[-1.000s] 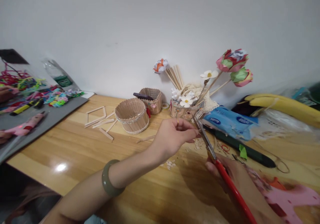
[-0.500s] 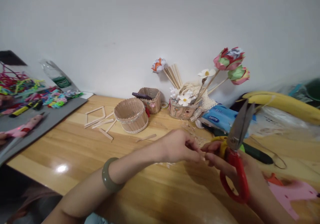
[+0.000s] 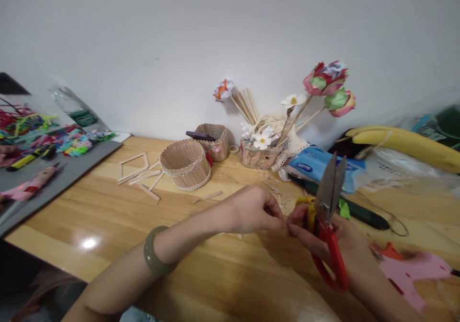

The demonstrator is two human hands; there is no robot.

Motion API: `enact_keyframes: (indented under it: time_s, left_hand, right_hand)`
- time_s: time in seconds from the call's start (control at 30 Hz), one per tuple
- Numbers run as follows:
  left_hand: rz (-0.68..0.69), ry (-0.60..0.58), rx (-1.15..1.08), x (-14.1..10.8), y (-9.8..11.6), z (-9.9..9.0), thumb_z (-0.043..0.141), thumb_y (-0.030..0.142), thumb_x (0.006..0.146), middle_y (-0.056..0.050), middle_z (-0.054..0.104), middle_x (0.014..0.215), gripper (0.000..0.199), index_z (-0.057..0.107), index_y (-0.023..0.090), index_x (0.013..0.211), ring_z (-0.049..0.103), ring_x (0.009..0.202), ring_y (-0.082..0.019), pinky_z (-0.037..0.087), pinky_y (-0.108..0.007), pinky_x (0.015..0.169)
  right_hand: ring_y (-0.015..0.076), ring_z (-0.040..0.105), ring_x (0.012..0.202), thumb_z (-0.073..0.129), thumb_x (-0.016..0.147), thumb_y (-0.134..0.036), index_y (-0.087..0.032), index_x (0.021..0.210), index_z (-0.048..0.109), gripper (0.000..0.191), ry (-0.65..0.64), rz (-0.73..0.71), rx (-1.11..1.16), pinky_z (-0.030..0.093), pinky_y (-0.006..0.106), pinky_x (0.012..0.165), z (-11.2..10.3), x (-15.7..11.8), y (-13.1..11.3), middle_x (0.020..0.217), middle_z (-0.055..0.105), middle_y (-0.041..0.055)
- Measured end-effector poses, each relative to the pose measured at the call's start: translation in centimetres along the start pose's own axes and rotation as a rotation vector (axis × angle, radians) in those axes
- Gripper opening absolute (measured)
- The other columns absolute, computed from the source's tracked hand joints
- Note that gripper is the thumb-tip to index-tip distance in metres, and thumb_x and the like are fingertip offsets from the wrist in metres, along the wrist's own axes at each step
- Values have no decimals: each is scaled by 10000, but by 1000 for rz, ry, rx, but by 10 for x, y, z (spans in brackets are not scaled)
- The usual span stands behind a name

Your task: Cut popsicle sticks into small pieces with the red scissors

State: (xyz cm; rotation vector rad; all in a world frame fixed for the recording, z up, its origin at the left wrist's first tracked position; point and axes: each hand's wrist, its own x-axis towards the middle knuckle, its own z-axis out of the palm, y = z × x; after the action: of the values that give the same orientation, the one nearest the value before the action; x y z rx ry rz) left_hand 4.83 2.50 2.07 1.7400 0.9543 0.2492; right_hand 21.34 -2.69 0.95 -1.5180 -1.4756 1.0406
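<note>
My left hand is closed in a pinch, its fingertips meeting those of my right hand. Whatever lies between the fingertips is too small to make out. My right hand keeps a pair of scissors hooked on it, with red and yellow handles and the blades pointing up, slightly apart. Under and behind the hands, small wood chips lie scattered on the wooden table. Left of them is a short craft stick, and a round wooden-stick basket stands farther back.
More craft sticks lie left of the basket. Behind stand a second basket with a phone and a decorated one with paper flowers. A pink glue gun, blue wipes pack and bananas are at right.
My fingertips have come closer together, covering the small pale piece between them. The scissors on my right hand have tilted more upright. The whole view has shifted slightly.
</note>
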Motion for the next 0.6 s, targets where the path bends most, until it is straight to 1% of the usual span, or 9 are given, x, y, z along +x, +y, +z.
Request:
enact_keyframes:
  time_s: [0.13, 0.23, 0.33, 0.37, 0.47, 0.53, 0.6]
  left_hand:
    - [-12, 14, -111, 3, 0, 1, 583, 210, 623, 34, 541, 569, 146, 672, 119, 695, 435, 540, -79, 336, -195, 506]
    - [-71, -8, -334, 4, 3, 2, 594, 196, 658, 10, 592, 620, 95, 646, 117, 656, 514, 581, -87, 408, -201, 565]
    - [-120, 36, -518, 4, 7, 3, 576, 199, 720, -8, 609, 629, 137, 621, 109, 626, 556, 600, -92, 452, -221, 607]
    - [-123, 63, -543, 4, 8, 4, 585, 177, 717, -4, 606, 619, 122, 620, 107, 624, 551, 590, -85, 452, -217, 604]
    - [-116, 109, -575, 4, 10, 6, 652, 109, 653, 19, 595, 592, 28, 632, 103, 635, 522, 558, -63, 440, -195, 584]
    - [-109, 119, -598, 4, 11, 8, 679, 102, 626, 26, 592, 582, 43, 638, 104, 638, 517, 554, -59, 435, -190, 580]
    - [-104, 129, -612, 4, 11, 9, 679, 105, 629, 30, 589, 570, 42, 638, 106, 629, 515, 552, -58, 432, -190, 581]
  right_hand:
    - [140, 508, 496, 642, 565, -359, -207, 558, 573, 167, 17, -10, 36, 428, 245, 478, -1, 0, 4, 519, 545, -17]
    - [141, 517, 513, 649, 594, -367, -214, 592, 574, 171, 40, -53, 51, 425, 238, 474, -3, 1, 6, 548, 563, -15]
    - [149, 521, 525, 651, 585, -379, -215, 587, 572, 182, 127, -47, 17, 425, 236, 464, -4, 2, 6, 561, 580, -4]
    - [150, 522, 529, 653, 574, -380, -213, 575, 570, 187, 160, -40, 10, 429, 236, 468, -5, 3, 6, 561, 581, -1]
    - [147, 515, 527, 672, 547, -380, -209, 557, 563, 203, 216, -33, 34, 434, 233, 474, -7, 3, 4, 551, 568, -3]
    - [137, 497, 511, 695, 525, -384, -206, 554, 565, 222, 226, -31, 56, 422, 224, 461, -7, 3, 2, 540, 556, -8]
    - [123, 475, 491, 701, 513, -393, -203, 551, 569, 235, 225, -22, 54, 410, 214, 449, -7, 3, 2, 530, 550, -10]
